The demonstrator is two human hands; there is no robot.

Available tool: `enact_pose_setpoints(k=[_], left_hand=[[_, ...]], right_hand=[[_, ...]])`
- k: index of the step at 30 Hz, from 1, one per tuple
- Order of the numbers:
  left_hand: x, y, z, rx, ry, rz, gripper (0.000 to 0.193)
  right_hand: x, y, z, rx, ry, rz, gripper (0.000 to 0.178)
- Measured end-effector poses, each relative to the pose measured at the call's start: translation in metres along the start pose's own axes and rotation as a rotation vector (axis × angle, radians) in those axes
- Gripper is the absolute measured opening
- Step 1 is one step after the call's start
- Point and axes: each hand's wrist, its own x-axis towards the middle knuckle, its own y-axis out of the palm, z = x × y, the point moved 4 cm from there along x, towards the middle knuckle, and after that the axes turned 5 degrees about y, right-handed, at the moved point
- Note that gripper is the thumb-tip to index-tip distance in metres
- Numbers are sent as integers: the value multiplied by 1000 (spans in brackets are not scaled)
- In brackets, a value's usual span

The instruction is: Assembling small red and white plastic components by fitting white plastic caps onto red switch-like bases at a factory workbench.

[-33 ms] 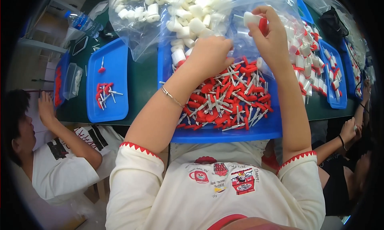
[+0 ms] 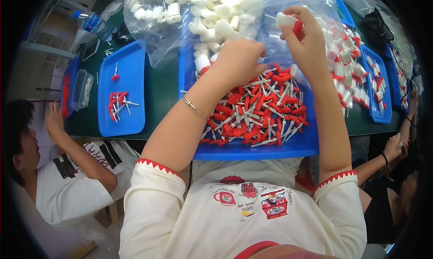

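My right hand (image 2: 306,40) is closed in a pinch on a white foam roller with a red end piece (image 2: 286,21). A thin pale stem sticks out from the roller's left end. To its left, my left hand (image 2: 241,60) hangs over the far part of a large blue tray (image 2: 257,152), its fingers curled. Whatever those fingers hold, if anything, is hidden. Below both hands, a heap of red pieces with grey and white stems (image 2: 252,117) fills much of the tray. Loose white foam cylinders (image 2: 221,27) lie just beyond my left hand, among clear plastic.
Finished-looking red-and-white rollers (image 2: 345,74) are piled on the right, beside a smaller blue tray (image 2: 382,117). On the left, another blue tray (image 2: 135,85) holds several red stemmed pieces. A bottle (image 2: 94,25) and a phone (image 2: 91,50) lie beyond it. A person (image 2: 76,169) sits at left.
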Motion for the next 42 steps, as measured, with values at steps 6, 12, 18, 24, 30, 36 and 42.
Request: enact_pose_setpoints(k=[6,12,18,24,30,36,42], left_hand=[[0,-14,2,-322,-145,22,22],[-14,-32,32,-1015,-415,-511,31],[-17,-31,35,-1395,-524,-478,37],[-16,-35,33,-1382,-442,-438,36],[-16,-34,21,-1226,-364,-319,32],[-15,-33,16,-1243,-301,-296,33],[-16,-34,13,-1385,-261,-301,37]], right_hand=[[-1,-2,0,138,-6,-5,25],[-3,1,-10,534,308,138,25],[-8,8,3,424,340,218,22],[-3,-2,-17,472,345,139,22],[-8,4,2,358,303,205,22],[-11,12,10,378,238,283,24],[-12,13,9,395,196,308,26]])
